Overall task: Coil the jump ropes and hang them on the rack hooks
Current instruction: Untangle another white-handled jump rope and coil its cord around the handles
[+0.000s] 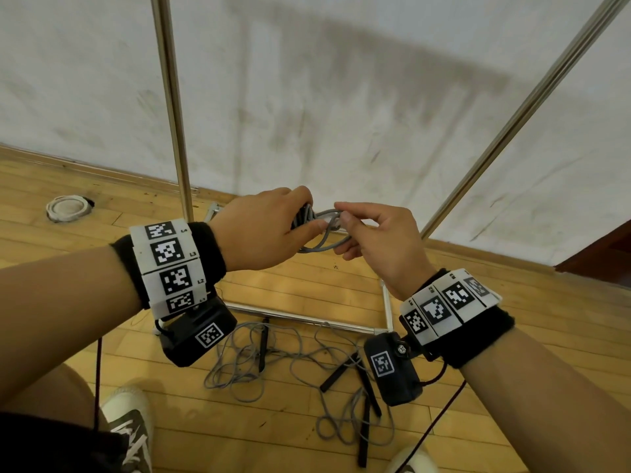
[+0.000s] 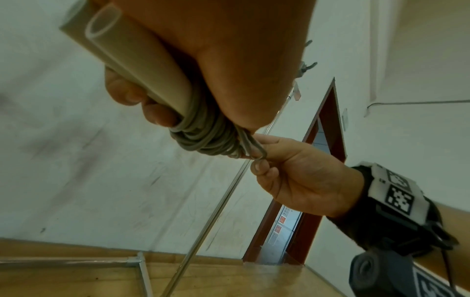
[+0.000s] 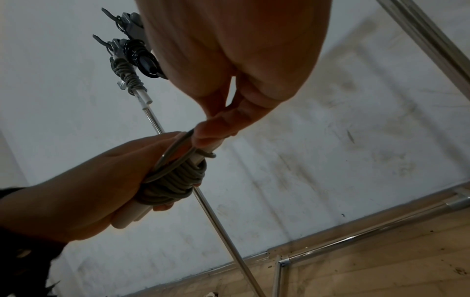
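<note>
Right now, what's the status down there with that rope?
Left hand grips coiled grey jump rope. Right hand pinches its loose loop. More ropes tangled on floor. Nothing blocking.

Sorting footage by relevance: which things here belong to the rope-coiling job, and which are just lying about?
Job:
- wound rope, gripped by left hand
- its loop, pinched by right hand
- loose ropes
- rack
- hung ropes

Lying about:
- white ring
- doorway

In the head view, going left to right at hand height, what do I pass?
White ring on the floor → left rack pole → left hand → coiled grey rope → right hand → slanted right rack pole.
</note>
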